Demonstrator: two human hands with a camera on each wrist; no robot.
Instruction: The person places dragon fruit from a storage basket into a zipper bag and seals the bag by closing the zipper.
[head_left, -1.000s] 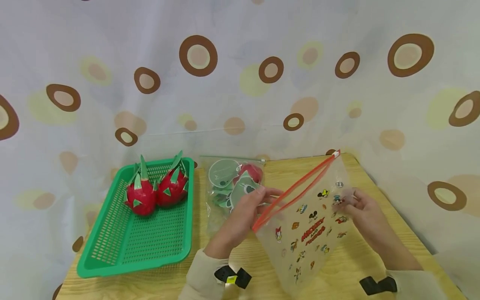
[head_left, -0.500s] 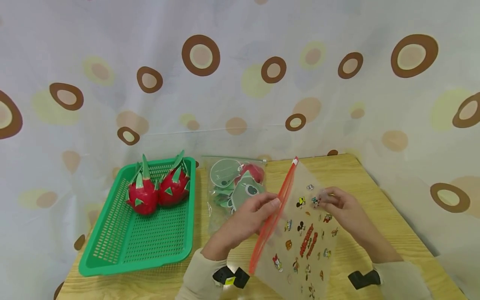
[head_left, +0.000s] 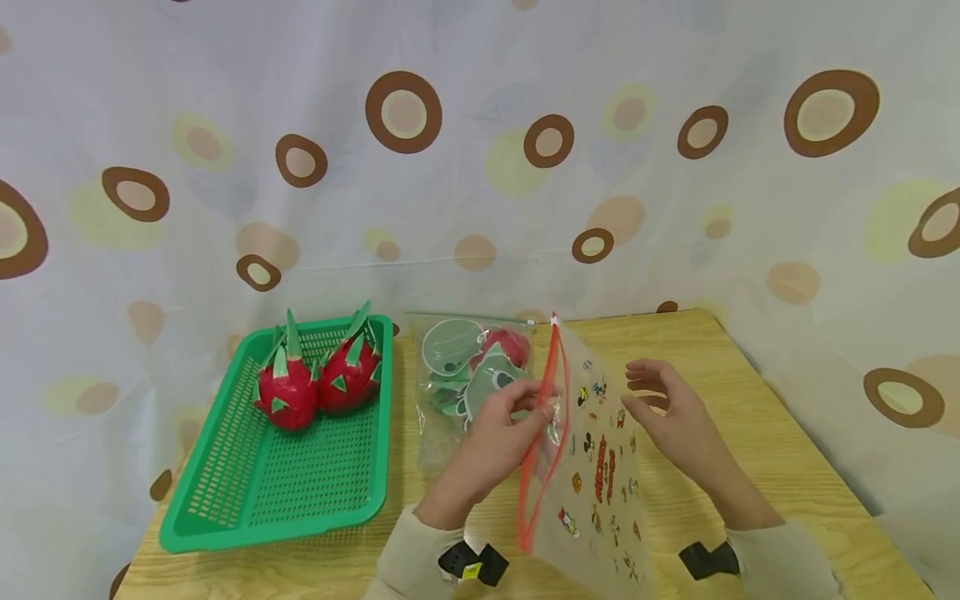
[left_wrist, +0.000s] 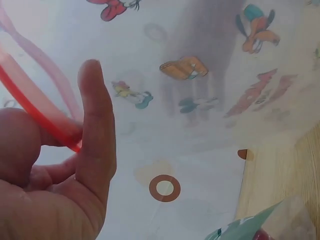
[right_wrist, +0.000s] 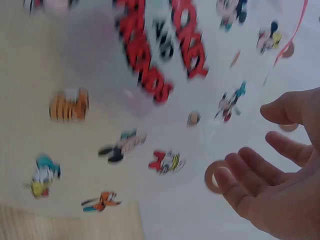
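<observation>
The bag (head_left: 600, 500) is thin, cloudy plastic with a matt, frosted finish, edged by a zip strip (head_left: 551, 362) of smooth, shiny red plastic, while the pouch (head_left: 468, 385) is glossy film, clear between its printed patches. The basket (head_left: 385, 417) is plastic, smooth along the rim and pierced like mesh, and the fruits (head_left: 288, 396) have a glossy, waxy-looking skin. The table (head_left: 720, 392) shows wood grain with a low sheen, the curtain (head_left: 480, 192) looks matt and lightly wrinkled, and the sleeves (head_left: 408, 550) are matt cloth.
</observation>
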